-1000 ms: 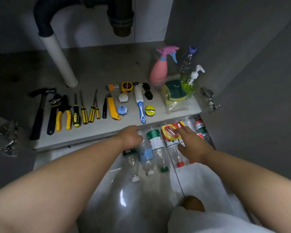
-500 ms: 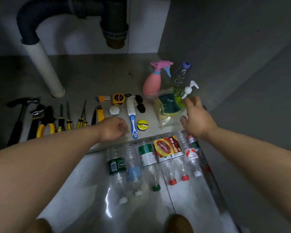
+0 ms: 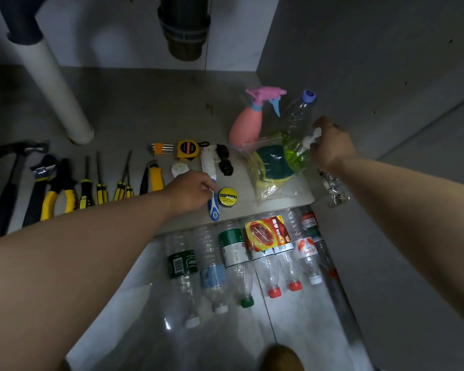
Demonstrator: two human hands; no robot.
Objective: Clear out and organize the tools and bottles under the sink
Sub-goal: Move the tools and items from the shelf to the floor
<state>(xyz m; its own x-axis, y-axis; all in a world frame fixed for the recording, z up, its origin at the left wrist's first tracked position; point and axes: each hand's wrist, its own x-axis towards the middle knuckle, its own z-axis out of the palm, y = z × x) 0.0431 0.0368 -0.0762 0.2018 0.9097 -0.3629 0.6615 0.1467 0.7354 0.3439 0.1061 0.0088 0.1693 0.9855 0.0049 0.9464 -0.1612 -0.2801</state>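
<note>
On the cabinet floor, the left hand pinches the toothbrush while the right hand curls round the soap dispenser, best lifted straight, clear of the sponge bag.

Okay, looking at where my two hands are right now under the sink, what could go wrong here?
1. Your right hand seems to hold the green soap bottle by its pump. Lifting it that way may squirt soap, or bump the clear bottle leaning right beside it.
2. Your left hand pinches the brush near the front edge of the cabinet shelf. Swinging it could nudge the tape roll off onto the floor bottles below.
</note>
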